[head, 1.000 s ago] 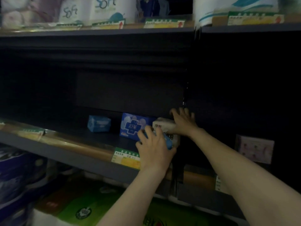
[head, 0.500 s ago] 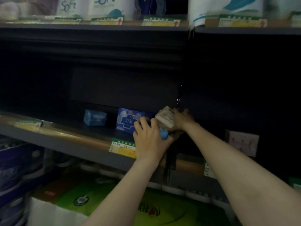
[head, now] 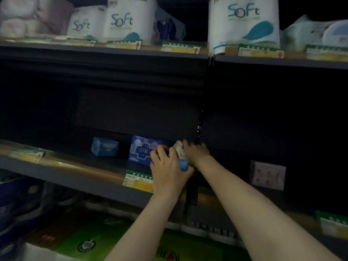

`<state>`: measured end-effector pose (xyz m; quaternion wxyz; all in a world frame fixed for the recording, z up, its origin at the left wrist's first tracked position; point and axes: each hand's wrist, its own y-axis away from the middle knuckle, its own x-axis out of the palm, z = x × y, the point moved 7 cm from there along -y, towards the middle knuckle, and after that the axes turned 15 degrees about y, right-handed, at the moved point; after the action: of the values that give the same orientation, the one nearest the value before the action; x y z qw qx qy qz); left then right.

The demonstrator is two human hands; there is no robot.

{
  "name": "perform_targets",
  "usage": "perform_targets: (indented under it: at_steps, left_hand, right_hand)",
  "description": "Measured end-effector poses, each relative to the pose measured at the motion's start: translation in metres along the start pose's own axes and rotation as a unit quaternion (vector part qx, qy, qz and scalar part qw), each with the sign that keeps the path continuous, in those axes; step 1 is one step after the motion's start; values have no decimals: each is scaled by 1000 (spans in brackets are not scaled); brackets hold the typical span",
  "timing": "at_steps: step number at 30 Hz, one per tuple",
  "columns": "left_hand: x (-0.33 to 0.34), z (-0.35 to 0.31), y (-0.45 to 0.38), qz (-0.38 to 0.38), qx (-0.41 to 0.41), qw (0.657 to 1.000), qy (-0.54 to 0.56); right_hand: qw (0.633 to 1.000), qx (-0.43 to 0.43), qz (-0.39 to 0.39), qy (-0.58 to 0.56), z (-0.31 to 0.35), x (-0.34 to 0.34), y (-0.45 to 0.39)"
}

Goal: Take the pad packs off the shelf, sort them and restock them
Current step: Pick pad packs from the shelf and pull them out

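Dim aisle; dark grey shelving [head: 79, 178], black back panel [head: 135, 112], toilet-paper rolls [head: 243, 23] on upper shelf [head: 105, 51].

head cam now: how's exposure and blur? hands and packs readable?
Head view: badly underexposed, the middle shelf back is nearly black; only the top-row rolls are bright. Motion blur smears the left hand, right hand and the white pack between them. Print on the dark blue pack is unreadable. Wide-angle bowing on shelf edges.
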<state>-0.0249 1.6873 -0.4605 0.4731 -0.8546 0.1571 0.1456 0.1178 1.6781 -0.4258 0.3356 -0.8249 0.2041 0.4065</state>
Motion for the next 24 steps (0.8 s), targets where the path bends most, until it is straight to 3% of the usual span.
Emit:
perform_targets:
  at_steps: [5, 7, 11, 13, 15, 19, 24]
  left_hand:
    - [-6, 2, -6, -17, 14, 1000, 17]
    - [-12, 3, -4, -43, 31, 993, 110]
    - [-36, -4, 4, -138, 99, 930, 326]
    - [-54, -16, 7, -187, 128, 896, 381]
    - [-71, -32, 13, -189, 154, 880, 408]
    - [-86, -59, 49, -53, 217, 844, 488]
    - [-60, -59, 149, 182, 244, 841, 448]
  right_hand:
    - [994, 78, -35, -72, -25, -17, 15]
    - [986, 106, -54, -116, -49, -35, 30]
    - [955, 138, -134, -225, -89, -84, 69]
    - [934, 136, -173, -280, -101, -105, 91]
    - [934, 124, -194, -275, -106, -125, 117]
    - [962, 104, -172, -183, -113, -139, 191]
    - [990, 37, 1, -133, -88, -78, 269]
